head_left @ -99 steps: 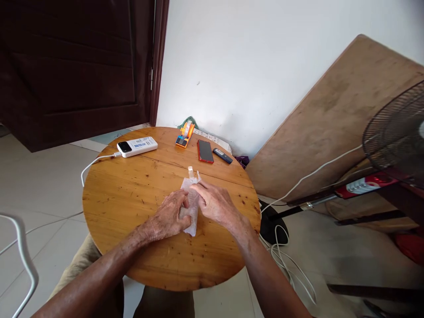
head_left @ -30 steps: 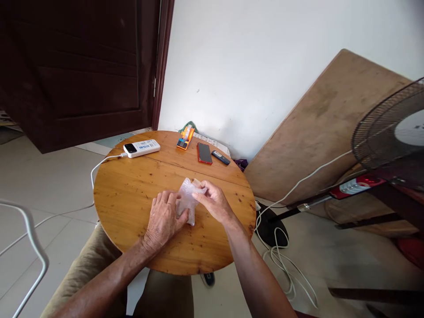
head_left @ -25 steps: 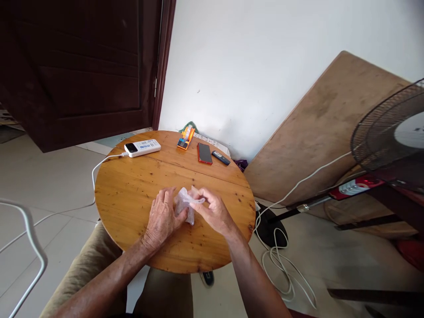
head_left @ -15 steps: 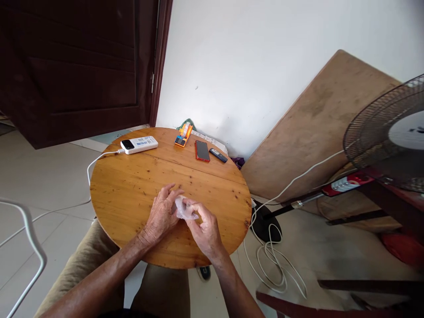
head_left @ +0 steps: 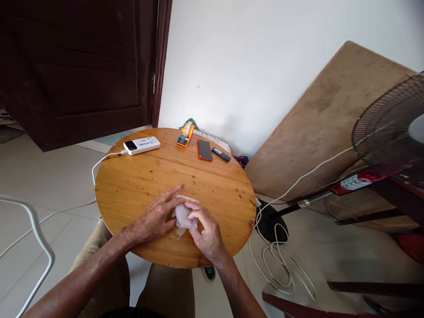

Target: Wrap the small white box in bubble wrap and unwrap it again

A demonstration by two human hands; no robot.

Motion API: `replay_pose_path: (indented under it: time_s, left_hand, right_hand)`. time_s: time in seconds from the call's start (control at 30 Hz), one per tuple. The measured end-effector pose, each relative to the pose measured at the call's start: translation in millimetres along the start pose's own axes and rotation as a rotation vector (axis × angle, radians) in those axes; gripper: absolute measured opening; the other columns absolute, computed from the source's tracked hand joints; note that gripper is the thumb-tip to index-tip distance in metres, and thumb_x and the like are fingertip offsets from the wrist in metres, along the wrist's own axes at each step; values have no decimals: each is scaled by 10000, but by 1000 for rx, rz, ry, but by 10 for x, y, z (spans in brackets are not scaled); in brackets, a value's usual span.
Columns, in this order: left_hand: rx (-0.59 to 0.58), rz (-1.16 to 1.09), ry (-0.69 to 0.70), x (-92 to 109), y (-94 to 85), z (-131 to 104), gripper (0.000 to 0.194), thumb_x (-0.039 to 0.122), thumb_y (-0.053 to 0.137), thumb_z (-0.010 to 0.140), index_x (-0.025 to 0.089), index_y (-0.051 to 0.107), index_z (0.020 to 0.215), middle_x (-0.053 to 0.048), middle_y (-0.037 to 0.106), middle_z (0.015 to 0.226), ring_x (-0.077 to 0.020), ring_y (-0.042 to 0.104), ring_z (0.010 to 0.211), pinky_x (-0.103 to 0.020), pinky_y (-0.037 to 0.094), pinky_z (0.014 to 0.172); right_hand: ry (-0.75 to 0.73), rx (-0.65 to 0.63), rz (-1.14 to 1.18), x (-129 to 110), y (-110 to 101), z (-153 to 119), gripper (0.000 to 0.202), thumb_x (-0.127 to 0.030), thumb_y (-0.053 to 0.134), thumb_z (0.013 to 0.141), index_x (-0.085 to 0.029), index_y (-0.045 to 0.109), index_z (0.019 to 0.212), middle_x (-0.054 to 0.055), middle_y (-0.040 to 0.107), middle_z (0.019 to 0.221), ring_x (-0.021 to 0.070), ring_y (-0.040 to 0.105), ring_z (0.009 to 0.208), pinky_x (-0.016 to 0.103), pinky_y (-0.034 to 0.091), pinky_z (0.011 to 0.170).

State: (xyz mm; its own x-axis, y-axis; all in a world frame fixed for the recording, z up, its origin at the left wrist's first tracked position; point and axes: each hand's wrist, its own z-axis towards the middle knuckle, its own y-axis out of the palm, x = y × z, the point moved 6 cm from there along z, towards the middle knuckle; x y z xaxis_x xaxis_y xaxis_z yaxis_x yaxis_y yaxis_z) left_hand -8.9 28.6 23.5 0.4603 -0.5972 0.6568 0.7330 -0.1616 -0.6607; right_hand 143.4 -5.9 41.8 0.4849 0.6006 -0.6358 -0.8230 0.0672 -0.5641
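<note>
A small clear plastic bag point(head_left: 183, 216), folded into a crumpled wad, lies on the round wooden table point(head_left: 132, 185) near its front edge. My left hand point(head_left: 155, 218) presses the bag's left side with fingers spread. My right hand point(head_left: 205, 229) covers its right side, fingertips pinching the folded plastic. Both hands rest on the tabletop, and part of the bag is hidden under them.
At the table's far side lie a white power bank point(head_left: 141, 145) with a cable, an orange tape dispenser point(head_left: 185, 134), a red phone point(head_left: 204, 150) and a small dark phone point(head_left: 221, 154). A wooden board point(head_left: 331, 115) leans on the wall; a fan point(head_left: 391, 128) stands right.
The bag lay flat and long 3.3 s ago; since then my right hand has folded its far end toward me, and both hands now press the small wad nearer the front edge.
</note>
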Motion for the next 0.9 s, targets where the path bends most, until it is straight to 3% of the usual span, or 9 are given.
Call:
replay_pose_path:
  time_s: [0.07,0.17,0.3,0.37,0.47,0.6,0.67,0.77,0.9]
  left_hand:
    - [41,15,13,-27,59,24,536,68,567,778,253,585,1281,-106,431,1519,-260,481,1345,-439,448,1082]
    - [88,-64,37,-81,150,75,490,59,544,774,238,618,1225,-95,575,1391,-228,559,1265,-417,464,1068]
    - [131,-210,-1,-93,132,149,434,76,551,739,215,660,1136,-79,674,1220,-213,622,1138,-377,501,991]
    - [116,-282,-93,-90,90,203,355,122,576,723,195,687,1053,-65,709,1087,-200,655,984,-318,535,854]
    - [-35,-362,-344,-146,115,294,219,235,580,725,153,697,891,-17,690,785,-159,611,685,-240,472,587]
    - [-109,-290,-535,-253,129,425,217,306,509,744,146,655,751,19,579,629,-136,522,586,-221,344,502]
    - [-98,-173,-559,-304,117,475,217,321,494,749,154,617,685,23,534,602,-125,481,566,-229,295,499]
    - [-84,-35,-546,-347,100,496,229,324,476,761,161,607,668,22,516,593,-123,452,565,-246,273,520]
    - [-19,-125,-475,-330,72,459,264,344,472,776,148,640,720,20,531,600,-127,458,574,-249,315,538]
  right_hand:
    - [-14,3,-22,23,14,-9,204,-58,498,835,-251,560,860,78,675,1220,206,588,1226,412,487,1024]
    - [-29,5,-44,60,39,-26,215,-56,482,839,-253,562,868,74,671,1227,203,589,1225,411,482,1035]
    - [-4,35,0,81,3,8,233,-41,456,815,-247,555,853,66,674,1216,198,599,1204,388,477,1026]
    - [87,57,51,127,-39,69,194,-69,479,813,-243,558,848,61,688,1179,197,631,1137,355,492,978]
    - [332,84,158,308,-65,183,31,-204,556,833,-232,569,833,34,715,956,179,670,858,285,523,760]
    - [575,110,417,596,19,283,157,-353,623,803,-214,560,767,-20,626,701,141,580,631,243,457,584]
    - [620,106,541,676,66,293,196,-391,647,796,-206,584,789,-9,652,740,150,609,681,254,483,642]
    - [609,5,702,664,136,271,310,-427,716,767,-209,627,969,32,717,981,197,667,909,309,521,826]
    - [555,-97,817,568,185,229,520,-370,804,704,-252,577,1157,35,674,1209,231,640,1096,359,515,930]
